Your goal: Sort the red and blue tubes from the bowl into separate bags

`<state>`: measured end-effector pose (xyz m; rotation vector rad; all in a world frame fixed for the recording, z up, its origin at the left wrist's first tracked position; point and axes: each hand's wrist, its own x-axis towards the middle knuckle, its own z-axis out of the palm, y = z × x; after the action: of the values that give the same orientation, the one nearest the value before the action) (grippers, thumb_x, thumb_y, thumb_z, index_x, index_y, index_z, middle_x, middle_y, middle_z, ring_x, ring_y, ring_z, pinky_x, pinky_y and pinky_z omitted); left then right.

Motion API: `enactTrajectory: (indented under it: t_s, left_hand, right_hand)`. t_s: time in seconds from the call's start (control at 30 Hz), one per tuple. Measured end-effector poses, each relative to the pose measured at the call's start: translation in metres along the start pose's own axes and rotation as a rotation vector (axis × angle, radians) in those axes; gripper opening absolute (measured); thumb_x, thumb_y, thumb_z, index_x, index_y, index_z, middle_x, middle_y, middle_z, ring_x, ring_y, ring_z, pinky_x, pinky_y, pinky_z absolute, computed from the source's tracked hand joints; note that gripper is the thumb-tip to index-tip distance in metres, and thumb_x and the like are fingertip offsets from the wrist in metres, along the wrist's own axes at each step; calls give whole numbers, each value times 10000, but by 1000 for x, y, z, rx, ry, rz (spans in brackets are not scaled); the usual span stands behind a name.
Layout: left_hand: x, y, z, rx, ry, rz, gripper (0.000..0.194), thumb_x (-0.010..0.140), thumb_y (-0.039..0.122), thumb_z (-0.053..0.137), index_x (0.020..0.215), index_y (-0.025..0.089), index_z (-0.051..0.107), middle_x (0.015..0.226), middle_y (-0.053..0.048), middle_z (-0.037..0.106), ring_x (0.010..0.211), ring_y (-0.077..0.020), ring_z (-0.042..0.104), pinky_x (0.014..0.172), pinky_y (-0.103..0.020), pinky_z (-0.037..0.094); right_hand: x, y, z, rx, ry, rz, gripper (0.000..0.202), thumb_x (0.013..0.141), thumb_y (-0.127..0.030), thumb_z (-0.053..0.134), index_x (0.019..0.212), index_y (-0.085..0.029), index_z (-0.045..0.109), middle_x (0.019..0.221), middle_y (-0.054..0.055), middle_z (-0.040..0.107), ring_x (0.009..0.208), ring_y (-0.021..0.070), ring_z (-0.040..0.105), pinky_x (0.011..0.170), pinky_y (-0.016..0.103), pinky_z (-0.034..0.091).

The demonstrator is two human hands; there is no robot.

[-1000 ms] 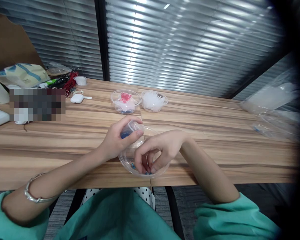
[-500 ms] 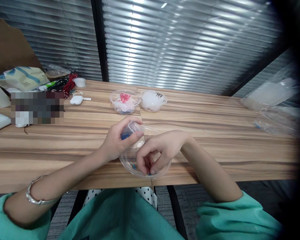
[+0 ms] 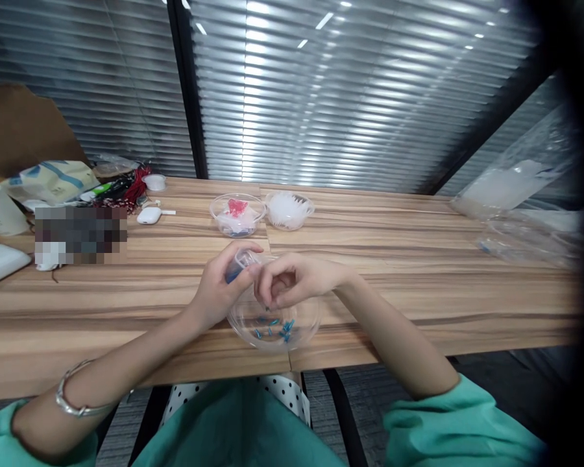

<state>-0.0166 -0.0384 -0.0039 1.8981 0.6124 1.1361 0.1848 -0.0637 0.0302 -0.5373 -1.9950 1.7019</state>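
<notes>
My left hand [image 3: 219,282] is wrapped round a small clear container [image 3: 244,258] with something blue inside, tilted at the back left of a wide clear bowl [image 3: 306,331]. Several small shiny blue pieces [image 3: 287,329] lie on the bowl's bottom. Over the back of the bowl, close to the container's mouth, my right hand [image 3: 294,279] has its fingers pinched together. A tiny dark thing shows at those fingertips, too small to name.
Behind the bowl stand a clear tub [image 3: 237,227] with pink and red contents and another tub [image 3: 288,211] of white pieces. A white earphone case [image 3: 148,215], cords and a paper cup [image 3: 0,211] are at left; plastic bags [image 3: 501,188] lie at right.
My right hand has risen from the front of the bowl and moved back and left toward the small container, uncovering the blue pieces. My left hand keeps its hold. The view has shifted slightly.
</notes>
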Motion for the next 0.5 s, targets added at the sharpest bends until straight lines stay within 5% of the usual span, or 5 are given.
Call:
enactTrajectory:
  t_s: [0.27, 0.5]
  left_hand:
    - [1, 0, -1, 21, 7, -51, 337, 893, 455, 604, 1094, 184, 604, 1024, -64, 662, 888, -194, 603, 768, -283, 450]
    - [2, 7, -1, 101, -73, -61, 362, 864, 470, 636, 1090, 189, 608, 937, -32, 656, 836, -176, 584, 741, -276, 441]
  right_hand:
    - [11, 20, -10, 97, 628, -264, 203, 799, -200, 762, 956, -197, 634, 915, -18, 624, 787, 68, 602, 745, 198, 503]
    - [11, 18, -5, 5, 650, -271, 153, 778, -226, 778, 897, -176, 697, 912, 18, 654, 868, 121, 618, 813, 263, 496]
